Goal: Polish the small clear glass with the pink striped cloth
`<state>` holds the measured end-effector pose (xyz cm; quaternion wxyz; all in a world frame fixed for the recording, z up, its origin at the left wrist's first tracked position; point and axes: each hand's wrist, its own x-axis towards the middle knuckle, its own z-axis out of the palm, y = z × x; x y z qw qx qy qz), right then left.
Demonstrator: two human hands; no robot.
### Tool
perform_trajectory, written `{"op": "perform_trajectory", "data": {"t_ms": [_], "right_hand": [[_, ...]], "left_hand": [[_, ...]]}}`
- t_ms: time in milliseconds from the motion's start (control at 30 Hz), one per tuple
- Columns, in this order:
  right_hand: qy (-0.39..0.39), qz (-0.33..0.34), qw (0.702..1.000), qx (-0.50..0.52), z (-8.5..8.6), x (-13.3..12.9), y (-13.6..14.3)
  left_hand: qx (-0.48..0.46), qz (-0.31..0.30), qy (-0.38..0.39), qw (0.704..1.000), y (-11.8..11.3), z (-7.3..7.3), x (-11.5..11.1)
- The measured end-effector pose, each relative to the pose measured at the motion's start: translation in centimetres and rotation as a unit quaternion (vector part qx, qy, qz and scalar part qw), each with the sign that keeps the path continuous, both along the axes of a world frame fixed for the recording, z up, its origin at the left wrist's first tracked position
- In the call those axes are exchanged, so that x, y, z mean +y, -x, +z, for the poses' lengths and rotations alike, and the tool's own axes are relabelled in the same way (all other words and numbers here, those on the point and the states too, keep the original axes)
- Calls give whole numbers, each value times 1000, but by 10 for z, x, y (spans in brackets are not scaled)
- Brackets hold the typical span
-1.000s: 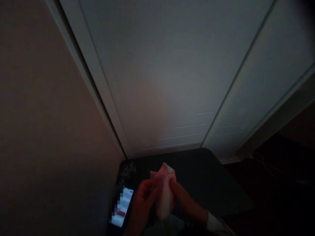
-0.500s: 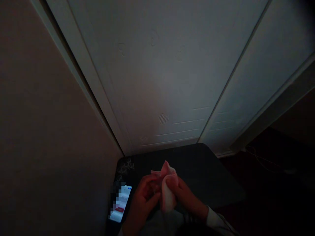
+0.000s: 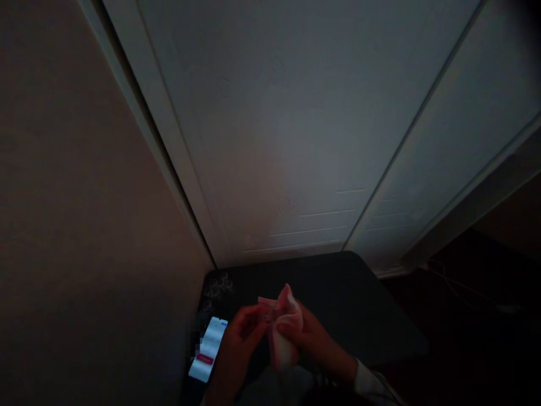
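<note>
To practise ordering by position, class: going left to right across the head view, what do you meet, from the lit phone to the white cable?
Slim rectangular phone with glowing screen → left hand → soft pink-and-white cloth → right hand → thin white cable.

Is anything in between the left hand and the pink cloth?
No, nothing visible stands between them: the left hand already has its fingertips at the near edge of the pink cloth.

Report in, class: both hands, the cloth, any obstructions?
Both hands on pink-and-white cloth. Lit phone beside left hand. Nothing seen between hands and cloth.
</note>
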<state>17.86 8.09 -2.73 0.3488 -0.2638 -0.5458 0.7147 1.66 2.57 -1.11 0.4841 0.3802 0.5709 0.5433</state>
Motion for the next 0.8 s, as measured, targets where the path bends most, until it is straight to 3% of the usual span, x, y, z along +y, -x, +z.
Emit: {"op": "perform_trajectory", "data": {"t_ms": [300,467,667,800], "right_hand": [[-51,-6,997,-61,-6,-2,-6],[-8,-34,999,-11,-6,-4,-6],[62,-84,994,-17,-13,-4,1],[76,-100,992,-18,-17,-2,3]], "left_hand": [[-3,-21,2,1000,-5,3,1],[11,-35,-10,999,-10,5,3],[67,-10,3,998,-9,-4,2],[93,-40,1,995,-10,-7,1]]}}
